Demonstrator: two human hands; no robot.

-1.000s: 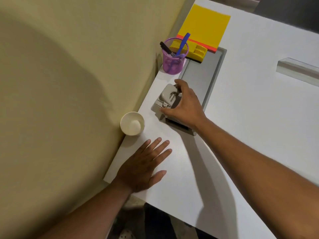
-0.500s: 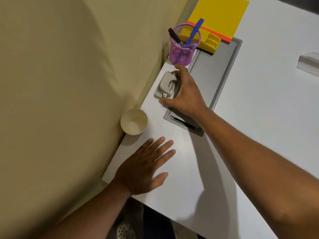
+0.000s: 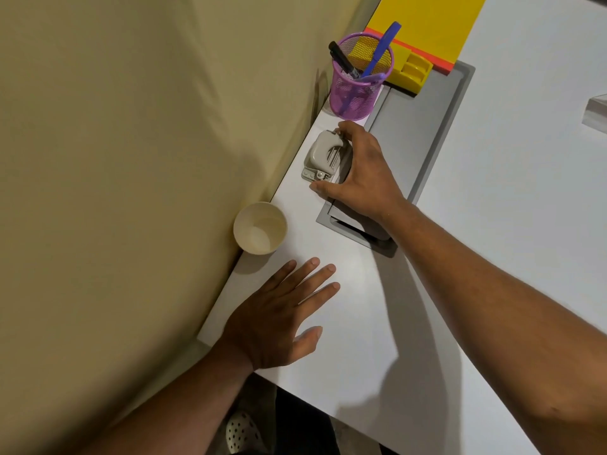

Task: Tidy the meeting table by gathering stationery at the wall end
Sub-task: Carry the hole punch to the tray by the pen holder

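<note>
A grey hole punch [image 3: 322, 156] sits on the white table [image 3: 512, 205] close to the beige wall. My right hand [image 3: 363, 172] wraps around its right side, thumb at the near end and fingers at the far end. Just beyond it stands a purple mesh pen cup [image 3: 359, 82] holding a black marker and a blue pen. A yellow notepad [image 3: 427, 18] and a small yellow holder [image 3: 412, 72] lie behind the cup. My left hand [image 3: 282, 316] rests flat on the table near its corner, fingers spread, holding nothing.
A paper cup [image 3: 260, 228] stands against the wall between my hands. A grey recessed cable tray [image 3: 423, 126] runs down the table to the right of the hole punch. A clear acrylic object [image 3: 596, 111] lies at the right edge. The table's near edge drops off below my left wrist.
My right hand has slid the hole punch off the grey tray toward the wall and nearer the pen cup. My left hand has stayed flat on the table.
</note>
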